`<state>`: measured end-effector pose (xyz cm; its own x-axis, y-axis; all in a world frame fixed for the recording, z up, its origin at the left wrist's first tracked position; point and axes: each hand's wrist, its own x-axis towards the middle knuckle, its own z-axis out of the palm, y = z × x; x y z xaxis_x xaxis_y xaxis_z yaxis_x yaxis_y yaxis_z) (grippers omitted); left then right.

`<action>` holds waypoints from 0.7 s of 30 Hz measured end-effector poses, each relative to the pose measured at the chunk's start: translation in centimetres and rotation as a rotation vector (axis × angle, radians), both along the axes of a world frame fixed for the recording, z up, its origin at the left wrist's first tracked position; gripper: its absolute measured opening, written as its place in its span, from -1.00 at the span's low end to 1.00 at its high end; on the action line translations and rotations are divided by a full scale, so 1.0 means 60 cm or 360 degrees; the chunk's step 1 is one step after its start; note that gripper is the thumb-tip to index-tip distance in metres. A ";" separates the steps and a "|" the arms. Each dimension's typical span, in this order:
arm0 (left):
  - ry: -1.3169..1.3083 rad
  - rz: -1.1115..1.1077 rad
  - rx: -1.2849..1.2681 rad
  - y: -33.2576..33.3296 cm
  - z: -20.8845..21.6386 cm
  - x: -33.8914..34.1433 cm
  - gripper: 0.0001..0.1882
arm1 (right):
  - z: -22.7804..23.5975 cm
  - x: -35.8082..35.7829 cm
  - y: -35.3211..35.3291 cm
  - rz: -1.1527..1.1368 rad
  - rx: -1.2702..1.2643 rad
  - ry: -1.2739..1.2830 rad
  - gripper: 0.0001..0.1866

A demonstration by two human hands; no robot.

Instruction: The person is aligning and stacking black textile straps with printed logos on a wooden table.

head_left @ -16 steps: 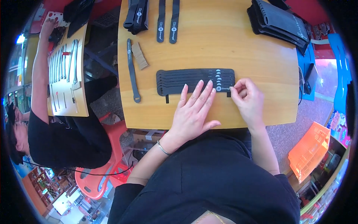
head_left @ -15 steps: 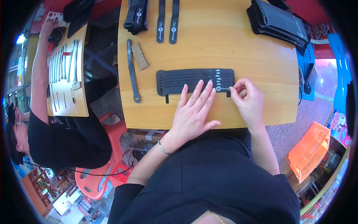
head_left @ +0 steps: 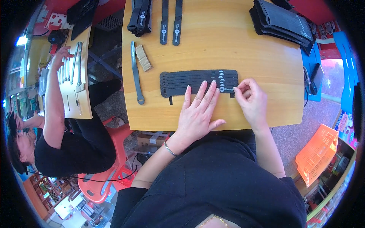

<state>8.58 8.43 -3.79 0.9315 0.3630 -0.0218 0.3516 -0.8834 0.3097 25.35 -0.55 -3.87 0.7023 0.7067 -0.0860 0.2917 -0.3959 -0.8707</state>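
Observation:
On the wooden table in front of me lies a fanned stack of black straps, overlapped in rows with white printed marks near the right end. My left hand rests flat with fingers stretched, its fingertips on the lower middle of the stack. At the stack's lower right corner, my right hand pinches thumb against forefinger at the nearest strap's end. Two small black strips of tape stick out from under the near edge. Left of the stack is a single loose strap, beside a small pile of tan paper strips.
Two straps and a bundle of straps lie at the table's far left. A thick strap pile sits far right. An orange basket stands right. A co-worker sits left at another table with thin straps.
My hands have stayed nearly still on the strap stack. The co-worker's arm has drawn back from the far end of their table to above the thin straps.

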 end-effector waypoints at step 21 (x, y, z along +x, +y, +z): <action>-0.0026 0.0011 0.0011 -0.005 -0.004 -0.003 -0.01 | -0.009 0.001 -0.013 0.0030 0.0184 -0.0081 -0.84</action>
<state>8.43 8.11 -4.02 0.9292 0.3696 -0.0043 0.3527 -0.8831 0.3093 25.43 -1.31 -4.39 0.6899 0.7232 0.0320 0.3432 -0.2878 -0.8941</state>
